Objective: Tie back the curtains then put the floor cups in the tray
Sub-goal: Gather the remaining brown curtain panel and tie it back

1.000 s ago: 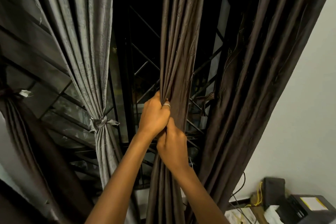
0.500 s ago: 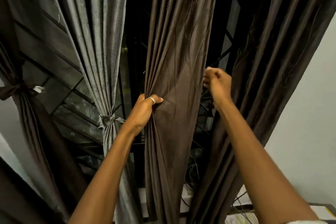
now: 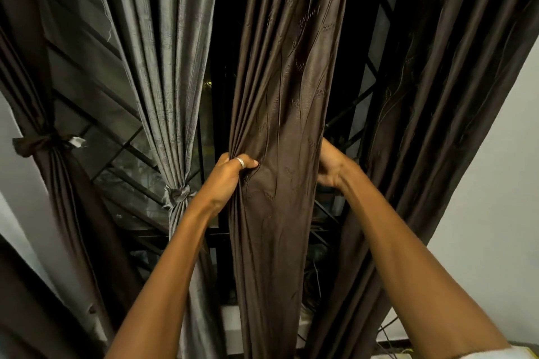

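A dark brown curtain panel (image 3: 280, 114) hangs straight down the middle of the view. My left hand (image 3: 230, 175), with a ring on one finger, grips the panel's bunched left edge. My right hand (image 3: 331, 167) holds the panel's right edge, its fingers hidden behind the cloth. A grey curtain (image 3: 163, 73) to the left is tied in a knot (image 3: 179, 195). Further left, a brown curtain (image 3: 58, 172) is tied as well (image 3: 40, 143). Another brown curtain (image 3: 437, 114) hangs loose on the right. No cups or tray are in view.
A dark window with a metal grille (image 3: 137, 160) lies behind the curtains. A pale wall (image 3: 493, 213) stands on the right, with wires (image 3: 388, 329) low beside it. A white sill (image 3: 233, 320) shows under the window.
My right hand let go of the bundle beside my left hand, swung right, then came in to the panel's right edge. The panel spread wider. My left hand kept its grip.
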`<state>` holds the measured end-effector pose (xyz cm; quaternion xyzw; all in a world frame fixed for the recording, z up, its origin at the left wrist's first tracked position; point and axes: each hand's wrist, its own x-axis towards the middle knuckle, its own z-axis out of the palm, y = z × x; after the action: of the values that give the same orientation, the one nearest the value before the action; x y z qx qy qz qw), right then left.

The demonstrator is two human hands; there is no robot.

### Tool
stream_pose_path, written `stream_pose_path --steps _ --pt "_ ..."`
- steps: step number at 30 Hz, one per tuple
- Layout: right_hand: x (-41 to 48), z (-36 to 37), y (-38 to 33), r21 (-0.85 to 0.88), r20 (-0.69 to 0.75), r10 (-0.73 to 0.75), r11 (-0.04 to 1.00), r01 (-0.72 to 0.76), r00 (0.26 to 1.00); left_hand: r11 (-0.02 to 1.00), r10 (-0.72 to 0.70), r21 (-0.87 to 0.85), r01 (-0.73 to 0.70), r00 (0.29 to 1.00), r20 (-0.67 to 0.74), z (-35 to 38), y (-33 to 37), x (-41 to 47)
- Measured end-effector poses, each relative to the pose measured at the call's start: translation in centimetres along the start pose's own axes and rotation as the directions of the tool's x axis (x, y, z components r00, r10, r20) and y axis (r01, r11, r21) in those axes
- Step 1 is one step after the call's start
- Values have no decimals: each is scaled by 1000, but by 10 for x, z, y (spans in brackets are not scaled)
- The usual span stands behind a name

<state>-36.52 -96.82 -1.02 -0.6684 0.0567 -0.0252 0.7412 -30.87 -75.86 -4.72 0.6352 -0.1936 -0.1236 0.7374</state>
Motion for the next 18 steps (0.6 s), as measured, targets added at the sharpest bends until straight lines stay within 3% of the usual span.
stream_pose_path --steps 2,5,8,13,15,18 --pt "-4 -6 -7 -121 28 -57 991 60 998 997 40 74 -38 999 -34 -1 -2 3" --pt "-15 -11 -20 -433 37 -108 894 114 993 973 135 196 -122 990 -52 -1 -3 5" --pt "-31 -22 -28 -545 -65 -154 833 94 986 919 206 342 -196 978 6 3 -1 5" --pt "-70 1 -9 -380 -334 -293 912 156 896 801 298 535 -269 954 33 18 -5 6" --pt "-85 28 7 -176 -444 -314 949 262 839 766 344 572 -293 939 20 28 -4 2" --pt "-99 68 30 69 -468 -355 898 434 809 706 387 650 -282 922 -21 38 -5 1"
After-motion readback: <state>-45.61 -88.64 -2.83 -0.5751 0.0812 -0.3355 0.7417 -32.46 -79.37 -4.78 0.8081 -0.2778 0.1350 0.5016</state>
